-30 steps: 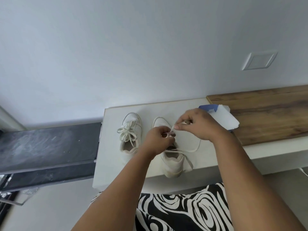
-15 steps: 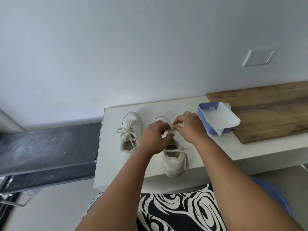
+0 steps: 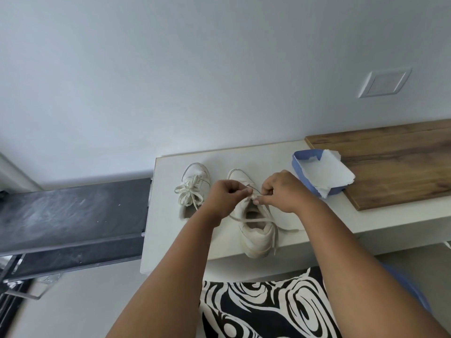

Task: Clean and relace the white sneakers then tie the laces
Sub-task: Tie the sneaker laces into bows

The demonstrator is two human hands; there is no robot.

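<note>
on the desk (image 3: 170,240), the left sneaker (image 3: 194,189) already wears a tied bow. the left hand (image 3: 225,198) and right hand (image 3: 283,191) each pinch the lace (image 3: 253,219) above the right sneaker (image 3: 256,230), its knot seemingly unfinished, ends trailing loose.

R hand (image 3: 280,191) back at lace (image 3: 253,196), slack dropped

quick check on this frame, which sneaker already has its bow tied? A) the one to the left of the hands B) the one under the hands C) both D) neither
A: the left sneaker shows a finished bow, while the left hand and right hand pinch the lace of the right sneaker, whose loose ends trail across its opening and down its side.
</note>
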